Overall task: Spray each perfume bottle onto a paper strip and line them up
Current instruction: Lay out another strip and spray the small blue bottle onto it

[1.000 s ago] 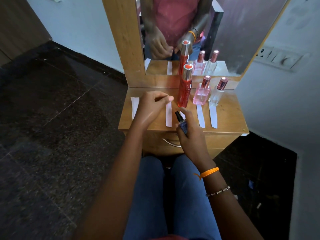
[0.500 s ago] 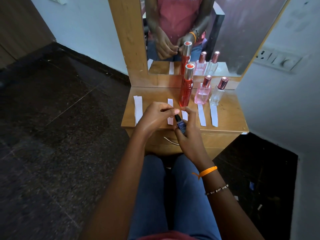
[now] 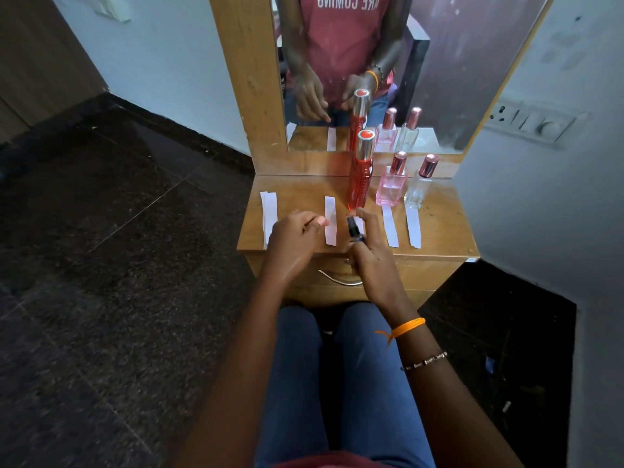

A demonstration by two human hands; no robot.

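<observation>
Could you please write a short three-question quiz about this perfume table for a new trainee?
1. True or false: the right hand holds a small dark spray bottle.
2. How many capped bottles stand at the back of the wooden table?
3. Which standing bottle is tallest: A the red bottle, B the pink bottle, C the clear bottle?

Key: 1 true. 2 three. 3 A.

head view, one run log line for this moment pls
right hand: grips dark spray bottle | left hand: curled beside paper strip | tall red bottle: upright, capped
</observation>
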